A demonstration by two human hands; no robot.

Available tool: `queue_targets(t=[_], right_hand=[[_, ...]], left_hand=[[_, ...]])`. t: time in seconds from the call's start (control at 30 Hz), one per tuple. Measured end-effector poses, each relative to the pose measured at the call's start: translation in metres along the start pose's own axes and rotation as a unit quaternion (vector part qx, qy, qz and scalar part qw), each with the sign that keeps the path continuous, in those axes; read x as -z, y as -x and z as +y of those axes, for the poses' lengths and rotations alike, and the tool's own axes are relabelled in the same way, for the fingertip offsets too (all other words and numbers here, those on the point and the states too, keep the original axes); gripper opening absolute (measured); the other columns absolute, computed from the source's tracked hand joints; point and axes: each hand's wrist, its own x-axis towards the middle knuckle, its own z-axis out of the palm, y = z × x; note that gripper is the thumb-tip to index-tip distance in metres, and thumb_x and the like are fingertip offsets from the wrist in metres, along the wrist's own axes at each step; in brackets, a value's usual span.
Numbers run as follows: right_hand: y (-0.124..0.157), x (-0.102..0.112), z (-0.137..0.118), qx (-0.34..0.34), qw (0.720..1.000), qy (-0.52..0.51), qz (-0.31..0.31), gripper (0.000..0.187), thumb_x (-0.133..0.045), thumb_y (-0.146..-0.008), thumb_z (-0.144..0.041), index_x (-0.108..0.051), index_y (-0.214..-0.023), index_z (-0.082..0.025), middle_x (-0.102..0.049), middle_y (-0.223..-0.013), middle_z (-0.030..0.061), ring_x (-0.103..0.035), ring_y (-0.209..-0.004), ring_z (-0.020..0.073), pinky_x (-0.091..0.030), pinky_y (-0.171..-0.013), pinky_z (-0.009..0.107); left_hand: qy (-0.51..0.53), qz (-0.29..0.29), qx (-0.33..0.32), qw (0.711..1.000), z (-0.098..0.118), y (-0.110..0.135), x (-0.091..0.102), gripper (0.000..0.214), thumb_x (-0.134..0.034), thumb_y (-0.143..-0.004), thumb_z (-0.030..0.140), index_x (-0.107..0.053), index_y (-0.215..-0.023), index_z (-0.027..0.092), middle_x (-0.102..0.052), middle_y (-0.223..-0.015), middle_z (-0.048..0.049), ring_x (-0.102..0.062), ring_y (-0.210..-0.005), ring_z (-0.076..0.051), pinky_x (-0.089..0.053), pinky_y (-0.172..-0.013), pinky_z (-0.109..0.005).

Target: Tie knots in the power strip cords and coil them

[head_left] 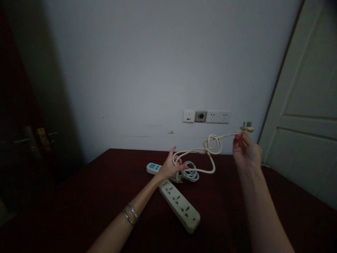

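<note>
My right hand [246, 149] pinches a three-pin plug [247, 128] at its base, its pins pointing up. From the plug a cream power cord [210, 172] runs left in loops, with a loose knot in its middle. Those loops pass through my left hand [170, 166], whose fingers curl round the cord above the table. Under my left hand lies a long cream power strip [179, 205], slanting toward me. Partly hidden behind that hand is a white power strip [153, 168] with blue sockets. A coiled white cord [191, 172] rests beside it.
The dark red table [110, 203] meets a pale wall [147, 77]. Wall sockets [217, 117] sit low on the wall, next to a dark round outlet [200, 116]. A white door [305, 116] stands at the right; a dark door with a handle [43, 137] is at the left.
</note>
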Motion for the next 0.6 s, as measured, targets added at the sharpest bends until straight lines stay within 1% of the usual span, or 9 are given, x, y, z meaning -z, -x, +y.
queue_targets(t=[0.07, 0.13, 0.17, 0.2, 0.27, 0.33, 0.4, 0.47, 0.6], right_hand=[[-0.006, 0.006, -0.003, 0.006, 1.000, 0.002, 0.009, 0.012, -0.057, -0.076, -0.002, -0.060, -0.069, -0.011, -0.057, -0.072, -0.0009, -0.057, -0.059, 0.0022, -0.052, -0.062, 0.007], [-0.013, 0.012, -0.005, 0.018, 1.000, 0.005, 0.006, 0.013, -0.057, -0.077, -0.002, -0.060, -0.069, -0.011, -0.057, -0.073, -0.0005, -0.057, -0.059, 0.0024, -0.052, -0.062, 0.007], [-0.016, 0.014, -0.006, 0.022, 1.000, 0.004, 0.006, 0.014, -0.056, -0.077, -0.002, -0.059, -0.069, -0.012, -0.056, -0.073, -0.0006, -0.057, -0.058, 0.0023, -0.052, -0.061, 0.007], [-0.019, 0.016, -0.007, 0.023, 1.000, 0.001, 0.008, 0.015, -0.055, -0.079, -0.003, -0.059, -0.069, -0.012, -0.056, -0.072, -0.0009, -0.056, -0.057, 0.0021, -0.052, -0.060, 0.006], [-0.023, 0.019, -0.008, 0.020, 1.000, -0.011, 0.013, 0.016, -0.053, -0.081, -0.003, -0.059, -0.069, -0.013, -0.055, -0.071, -0.0015, -0.055, -0.056, 0.0016, -0.051, -0.058, 0.005], [-0.025, 0.021, -0.008, 0.014, 1.000, -0.021, 0.018, 0.016, -0.052, -0.081, -0.003, -0.058, -0.069, -0.012, -0.055, -0.070, -0.0019, -0.055, -0.055, 0.0012, -0.050, -0.056, 0.005], [-0.025, 0.021, -0.004, 0.010, 0.999, -0.022, 0.025, 0.014, -0.054, -0.081, -0.004, -0.057, -0.069, -0.011, -0.054, -0.068, -0.0024, -0.054, -0.054, 0.0007, -0.049, -0.056, 0.005], [-0.025, 0.021, 0.002, 0.005, 0.999, -0.013, 0.030, 0.014, -0.055, -0.080, -0.004, -0.055, -0.068, -0.012, -0.054, -0.067, -0.0032, -0.053, -0.053, 0.0002, -0.049, -0.055, 0.005], [-0.033, 0.018, 0.020, -0.011, 0.999, 0.033, 0.023, 0.015, -0.059, -0.077, -0.005, -0.053, -0.066, -0.012, -0.054, -0.066, -0.0038, -0.052, -0.050, 0.0001, -0.048, -0.053, 0.005]], left_hand=[[0.010, -0.021, 0.020, 1.000, 0.000, 0.000, -0.003, 0.111, -0.076, -0.058, 0.029, -0.006, -0.142, 0.014, -0.054, -0.072, 0.0052, -0.049, -0.056, -0.006, -0.038, -0.053, -0.017], [0.009, -0.038, 0.041, 0.998, -0.001, 0.000, -0.005, 0.107, -0.075, -0.060, 0.036, -0.009, -0.142, 0.013, -0.054, -0.069, 0.0054, -0.045, -0.050, -0.005, -0.035, -0.047, -0.017], [0.009, -0.046, 0.051, 0.998, 0.000, 0.000, -0.006, 0.100, -0.072, -0.063, 0.040, -0.016, -0.141, 0.012, -0.053, -0.067, 0.0054, -0.043, -0.047, -0.004, -0.033, -0.044, -0.016], [0.011, -0.057, 0.061, 0.996, 0.001, 0.001, -0.007, 0.090, -0.069, -0.066, 0.044, -0.026, -0.137, 0.011, -0.052, -0.064, 0.0055, -0.040, -0.043, -0.004, -0.030, -0.042, -0.016], [0.028, -0.083, 0.084, 0.993, 0.005, 0.004, -0.009, 0.067, -0.062, -0.071, 0.049, -0.047, -0.122, 0.008, -0.047, -0.056, 0.0061, -0.033, -0.038, -0.002, -0.025, -0.037, -0.016], [0.048, -0.102, 0.105, 0.988, 0.010, 0.010, -0.010, 0.054, -0.061, -0.072, 0.051, -0.057, -0.105, 0.008, -0.044, -0.053, 0.0064, -0.028, -0.036, -0.001, -0.021, -0.036, -0.017], [0.058, -0.102, 0.109, 0.987, 0.013, 0.019, -0.011, 0.050, -0.062, -0.071, 0.051, -0.059, -0.097, 0.009, -0.042, -0.052, 0.0066, -0.027, -0.035, -0.001, -0.020, -0.035, -0.017], [0.069, -0.092, 0.098, 0.988, 0.013, 0.028, -0.011, 0.048, -0.060, -0.071, 0.053, -0.059, -0.092, 0.010, -0.040, -0.048, 0.0075, -0.027, -0.035, -0.002, -0.020, -0.035, -0.017], [0.115, -0.074, 0.074, 0.988, 0.007, 0.040, -0.012, 0.051, -0.047, -0.077, 0.061, -0.057, -0.083, 0.012, -0.028, -0.042, 0.0101, -0.020, -0.034, -0.002, -0.016, -0.036, -0.018]])
